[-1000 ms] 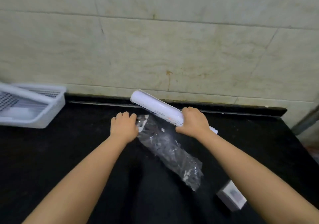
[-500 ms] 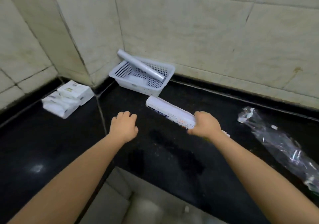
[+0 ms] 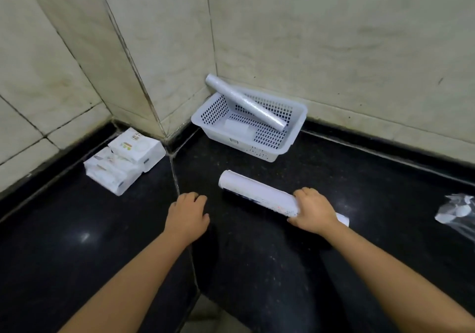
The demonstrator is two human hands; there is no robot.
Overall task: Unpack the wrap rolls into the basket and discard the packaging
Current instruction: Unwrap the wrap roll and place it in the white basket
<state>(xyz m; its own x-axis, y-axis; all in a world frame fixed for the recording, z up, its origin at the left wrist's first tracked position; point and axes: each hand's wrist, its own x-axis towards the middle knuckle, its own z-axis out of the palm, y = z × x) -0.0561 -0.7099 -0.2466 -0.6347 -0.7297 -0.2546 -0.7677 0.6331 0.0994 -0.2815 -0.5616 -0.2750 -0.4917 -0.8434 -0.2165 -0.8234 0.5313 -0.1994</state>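
My right hand (image 3: 312,210) grips a white wrap roll (image 3: 257,194) near its right end and holds it level over the black counter, its free end pointing toward the white perforated basket (image 3: 295,137) in the corner. A silver-grey roll (image 3: 246,102) leans diagonally in that basket, its upper end sticking out over the back left rim. My left hand (image 3: 187,213) hovers palm down with loosely curled fingers, holding nothing, left of the white roll. The clear plastic packaging (image 3: 457,214) lies crumpled at the right edge.
Several white tissue packs (image 3: 123,163) are stacked on the left counter against the wall. Tiled walls meet in a corner behind the basket. The black counter (image 3: 257,268) has an inner corner edge near the bottom, with floor below.
My view has swung left from the packaging to the basket corner. The right hand has carried the white roll along; the packaging stays behind on the right. The left hand let go of the packaging.
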